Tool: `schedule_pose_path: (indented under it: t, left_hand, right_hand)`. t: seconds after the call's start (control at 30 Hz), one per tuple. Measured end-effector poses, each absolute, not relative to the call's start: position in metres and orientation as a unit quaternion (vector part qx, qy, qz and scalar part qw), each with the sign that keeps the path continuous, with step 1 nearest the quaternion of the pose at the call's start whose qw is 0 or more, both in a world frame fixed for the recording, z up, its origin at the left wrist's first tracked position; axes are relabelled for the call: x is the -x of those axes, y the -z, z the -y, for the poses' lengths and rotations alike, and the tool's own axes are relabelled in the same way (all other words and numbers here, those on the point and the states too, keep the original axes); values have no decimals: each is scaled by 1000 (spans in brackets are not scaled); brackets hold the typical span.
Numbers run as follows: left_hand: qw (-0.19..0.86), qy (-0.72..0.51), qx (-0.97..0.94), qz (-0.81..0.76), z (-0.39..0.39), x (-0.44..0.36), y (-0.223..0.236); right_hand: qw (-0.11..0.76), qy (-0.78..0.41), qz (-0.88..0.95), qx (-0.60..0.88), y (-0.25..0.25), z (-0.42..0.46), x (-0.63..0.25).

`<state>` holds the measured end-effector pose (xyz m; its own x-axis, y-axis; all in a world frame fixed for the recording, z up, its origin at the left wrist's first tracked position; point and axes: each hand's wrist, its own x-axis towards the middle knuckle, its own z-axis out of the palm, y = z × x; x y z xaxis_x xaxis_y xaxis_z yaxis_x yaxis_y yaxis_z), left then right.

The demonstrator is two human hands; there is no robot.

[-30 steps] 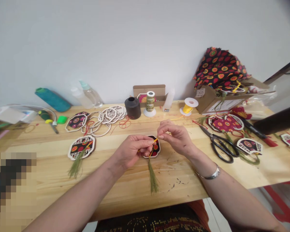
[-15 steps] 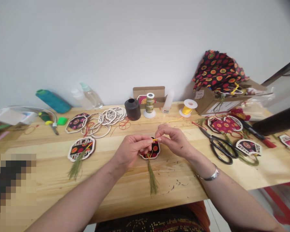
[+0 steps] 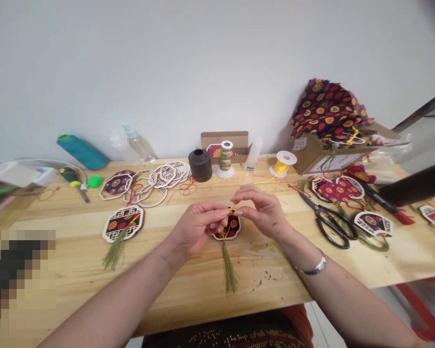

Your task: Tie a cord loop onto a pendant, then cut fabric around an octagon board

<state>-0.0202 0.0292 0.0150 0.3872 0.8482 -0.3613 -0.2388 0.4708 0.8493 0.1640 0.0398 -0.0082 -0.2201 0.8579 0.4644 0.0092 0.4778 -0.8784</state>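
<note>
Near the middle of the table my left hand [image 3: 203, 223] pinches a short bit of yellow cord [image 3: 232, 208] between thumb and fingertips. My right hand [image 3: 263, 209] is close beside it, thumb and forefinger apart, the thumb tip next to the cord. Below the hands lies a pendant [image 3: 233, 226] with a pale wooden rim and dark flowered cloth, partly hidden by my left fingers. A green tassel [image 3: 229, 270] hangs from its lower edge toward me. To the left rests a similar lattice-fronted pendant [image 3: 122, 223], also with a green tassel.
Black-handled scissors [image 3: 331, 224] lie on the right among more pendants. Along the back stand a yellow cord spool [image 3: 283, 163], a green thread spool [image 3: 225, 157] and a black cone [image 3: 200, 166]. Wooden frames [image 3: 172, 174] are piled at back left. A cardboard box [image 3: 326, 154] holds patterned cloth.
My right thumb and forefinger have parted from their pinch on the yellow cord. My left hand keeps its pinch. The view has shifted slightly.
</note>
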Motion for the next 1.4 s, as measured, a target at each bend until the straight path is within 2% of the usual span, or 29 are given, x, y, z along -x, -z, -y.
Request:
schedule_pose_path:
  t: [0.3, 0.47, 0.6, 0.7, 0.83, 1.03, 1.13, 1.23, 1.3, 1.4]
  left_hand:
    - [782, -335, -341, -399, -28, 20, -15]
    - [745, -346, -401, -406, -27, 21, -13]
    - [622, -371, -520, -453, -24, 22, -17]
    - [467, -397, -630, -476, -20, 22, -18]
    - [276, -398, -760, -433, -18, 25, -10]
    - [146, -335, -847, -386, -23, 35, 0]
    - [152, -323, -850, -387, -24, 36, -1]
    - [209, -354, -823, -391, -21, 32, -5]
    - [288, -392, -771, -412, -19, 27, -8]
    - [476, -410, -626, -462, -19, 20, -11]
  right_hand:
    - [546, -338, 706, 298, 4, -38, -162]
    - [536, -326, 714, 310, 3, -38, -161]
    - [520, -292, 733, 327, 1, -36, -161]
    - [501, -280, 743, 345, 0, -34, -161]
    - [464, -300, 749, 365, 0, -34, -161]
    - [416, -384, 738, 366, 1, -33, -161]
    - [398, -498, 675, 370, 1, -31, -159]
    - [392, -619, 561, 386, 2, -33, -158]
    - [419, -644, 496, 405, 4, -36, -159]
    - [471, -641, 421, 435, 9, -41, -162]
